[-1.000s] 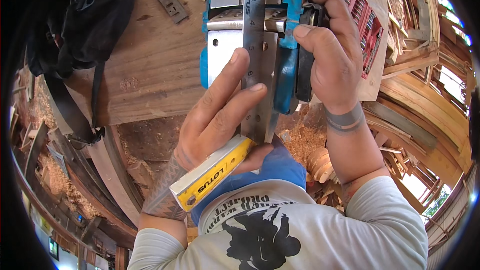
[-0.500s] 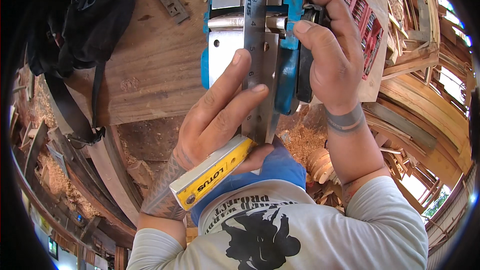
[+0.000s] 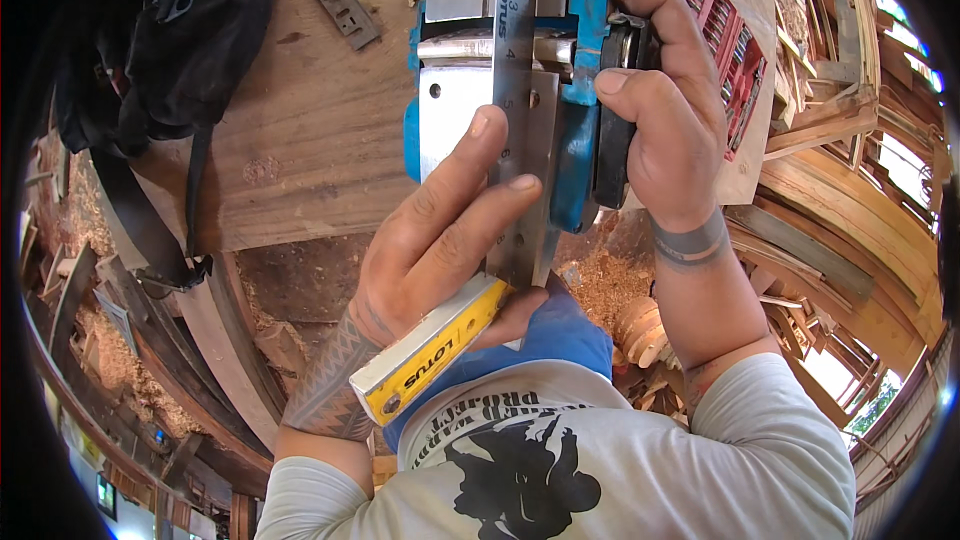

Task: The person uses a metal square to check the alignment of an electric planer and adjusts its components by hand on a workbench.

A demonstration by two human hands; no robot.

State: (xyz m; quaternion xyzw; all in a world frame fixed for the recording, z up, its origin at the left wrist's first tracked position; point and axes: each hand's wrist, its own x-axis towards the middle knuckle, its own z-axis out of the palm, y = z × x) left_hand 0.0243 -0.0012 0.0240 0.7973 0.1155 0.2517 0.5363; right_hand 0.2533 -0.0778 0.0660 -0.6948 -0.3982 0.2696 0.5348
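An electric hand planer with a blue body lies upside down, its metal sole and cutter drum facing up. Along the sole runs the steel blade of a try square, whose yellow and silver handle hangs beside my left wrist. My left hand grips the square near its corner, two fingers laid along the blade and the others partly hidden beneath. My right hand curls around the planer's right side by the black cover, thumb and forefinger against it.
The planer rests at the front edge of a wooden table. A black bag and a slotted metal plate lie to the left. At the right is a red case of bits. Wood shavings and stacked timber surround the table.
The square's handle has swung slightly right and its blade has shifted a little right on the sole. My right thumb has slid down and slightly right along the planer's side.
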